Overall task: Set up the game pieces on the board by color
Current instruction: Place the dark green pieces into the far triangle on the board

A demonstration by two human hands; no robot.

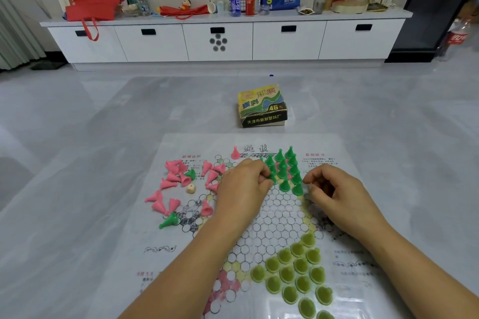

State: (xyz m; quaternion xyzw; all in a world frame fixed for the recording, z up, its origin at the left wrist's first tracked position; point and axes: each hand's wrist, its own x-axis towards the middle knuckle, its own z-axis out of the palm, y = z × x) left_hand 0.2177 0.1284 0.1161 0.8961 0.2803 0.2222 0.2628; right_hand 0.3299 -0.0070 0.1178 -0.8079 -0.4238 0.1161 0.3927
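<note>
On the left part of the board (337,147), pink pieces (172,177) lie tipped over in a loose scatter, with a small die (191,188) among them. One green piece lies on its side in that scatter, and a fallen green piece (169,220) lies at its near edge. A single pink piece (234,153) stands upright at the far side of the board, left of the printed title.

The left hand (243,189) reaches in from the near side, its fingers curled, pinching a dark green piece (272,179) at the left edge of the standing group. That group of dark green pieces (287,171) stands upright in rows on the far point of the star, right of centre.

Just right of it is the right hand (334,191), fingers curled close to the nearest piece; I cannot tell whether it holds anything. The yellow-green pieces (298,274) fill the near right point. Beyond the board lies the game box (263,106) on the floor.
</note>
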